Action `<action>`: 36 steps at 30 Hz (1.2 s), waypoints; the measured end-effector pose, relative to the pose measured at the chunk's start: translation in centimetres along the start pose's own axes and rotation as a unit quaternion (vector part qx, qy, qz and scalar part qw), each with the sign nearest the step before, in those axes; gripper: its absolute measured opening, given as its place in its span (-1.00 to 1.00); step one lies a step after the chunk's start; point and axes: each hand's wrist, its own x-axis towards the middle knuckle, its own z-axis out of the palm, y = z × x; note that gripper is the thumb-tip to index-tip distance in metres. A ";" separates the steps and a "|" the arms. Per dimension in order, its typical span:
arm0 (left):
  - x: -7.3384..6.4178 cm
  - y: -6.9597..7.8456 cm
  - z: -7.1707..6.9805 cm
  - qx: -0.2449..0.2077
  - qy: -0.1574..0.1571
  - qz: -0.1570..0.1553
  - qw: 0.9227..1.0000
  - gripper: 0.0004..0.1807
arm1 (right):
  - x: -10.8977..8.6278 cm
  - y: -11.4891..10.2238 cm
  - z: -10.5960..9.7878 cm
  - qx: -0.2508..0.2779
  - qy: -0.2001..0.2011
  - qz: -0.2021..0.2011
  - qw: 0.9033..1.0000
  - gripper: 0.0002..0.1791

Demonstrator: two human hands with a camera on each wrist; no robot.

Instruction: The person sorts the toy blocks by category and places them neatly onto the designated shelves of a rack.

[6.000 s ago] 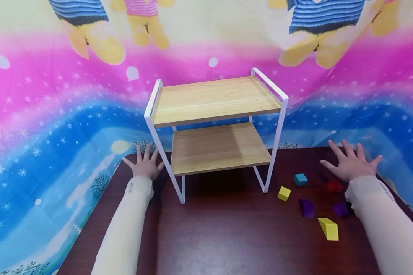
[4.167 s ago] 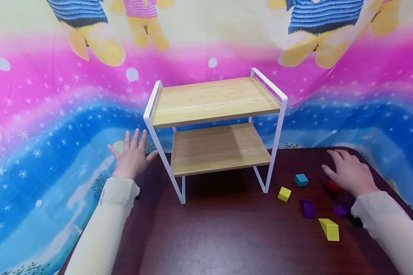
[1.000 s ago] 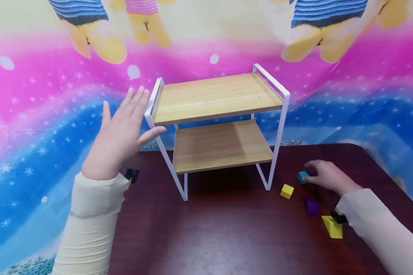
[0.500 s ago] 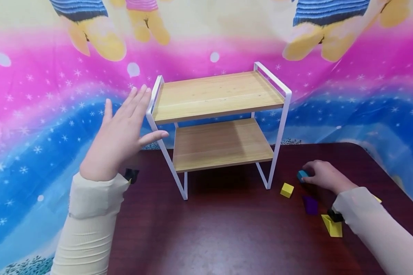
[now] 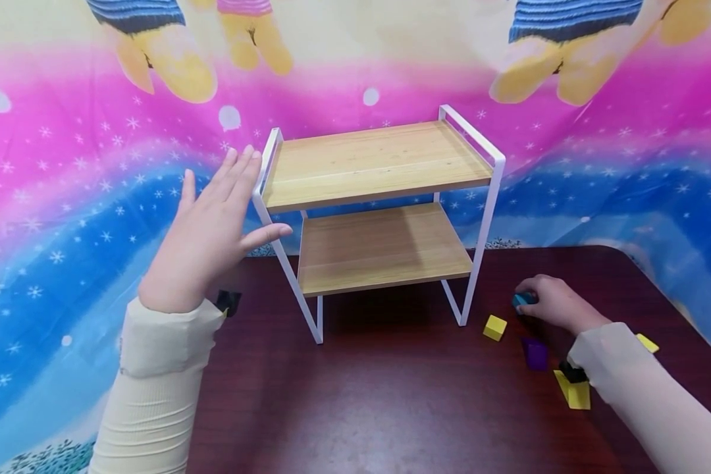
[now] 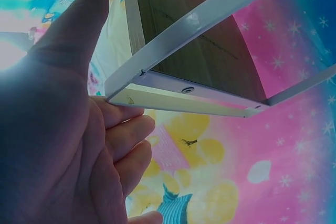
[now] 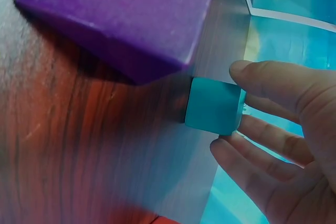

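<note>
My left hand (image 5: pixel 204 240) is raised with straight fingers at the left side of a two-tier wooden shelf (image 5: pixel 379 161) with a white frame. In the left wrist view its fingers lie close to the white rail (image 6: pixel 173 35); whether they touch it I cannot tell. At the right, my right hand (image 5: pixel 559 306) holds a teal block (image 5: pixel 523 301) between thumb and fingers. The right wrist view shows the teal block (image 7: pixel 212 106) on the table, thumb at one side, fingers at the other. A purple block (image 7: pixel 115 19) looms nearer the camera.
Near my right hand lie a yellow block (image 5: pixel 494 328), a purple block (image 5: pixel 535 354) and a yellow wedge (image 5: pixel 577 394) partly behind the wrist. Another yellow piece (image 5: pixel 648 342) shows beyond the sleeve. A patterned cloth (image 5: pixel 83 197) hangs behind the dark table (image 5: pixel 385 408).
Both hands lay spread on the table at first. The left rose to the shelf's upper left side; the right moved left to the teal block, and its fingers have come round it.
</note>
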 end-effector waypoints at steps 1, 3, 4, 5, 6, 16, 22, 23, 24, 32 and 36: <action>0.0 0.0 0.0 -0.001 0.000 -0.001 1.000 0.13 | 0.1 -0.1 0.0 0.000 -0.001 -0.001 1.000 -0.64; -0.1 0.0 0.0 -0.003 0.001 -0.002 1.000 0.12 | 0.2 -0.2 0.0 0.000 -0.003 0.000 1.000 -0.65; -0.1 -0.1 0.0 -0.004 0.002 -0.003 1.000 0.12 | 0.2 -0.3 0.0 0.001 -0.004 0.000 1.000 -0.65; -0.1 -0.1 0.0 -0.005 0.002 -0.003 1.000 0.12 | 0.2 -0.4 0.0 0.001 -0.004 0.001 1.000 -0.66; -0.1 -0.1 -0.1 -0.006 0.002 -0.003 1.000 0.11 | 0.3 -0.5 0.1 0.001 -0.005 0.001 1.000 -0.66; -0.1 -0.3 -0.3 -0.013 -0.011 0.002 1.000 0.15 | 0.3 -0.3 0.6 -0.002 0.002 -0.005 1.000 -0.65; 0.1 -0.1 -0.3 -0.023 -0.017 0.002 1.000 0.10 | 0.1 -0.1 0.5 -0.014 0.004 -0.003 1.000 -0.66; 0.1 0.0 -0.3 -0.023 -0.019 0.002 1.000 0.09 | 0.1 -0.1 0.5 -0.016 0.003 -0.003 1.000 -0.66; 0.1 0.0 -0.4 -0.023 -0.021 0.001 1.000 0.08 | 0.1 -0.1 0.5 -0.018 0.003 -0.002 1.000 -0.66; 0.2 -0.2 -1.1 -0.050 -0.048 0.002 0.998 -0.10 | 0.2 -0.1 0.6 -0.019 -0.002 -0.001 1.000 -0.65; 0.3 -0.3 -1.2 -0.059 -0.046 -0.002 0.997 -0.20 | 0.2 -0.1 0.6 -0.017 -0.004 0.000 1.000 -0.65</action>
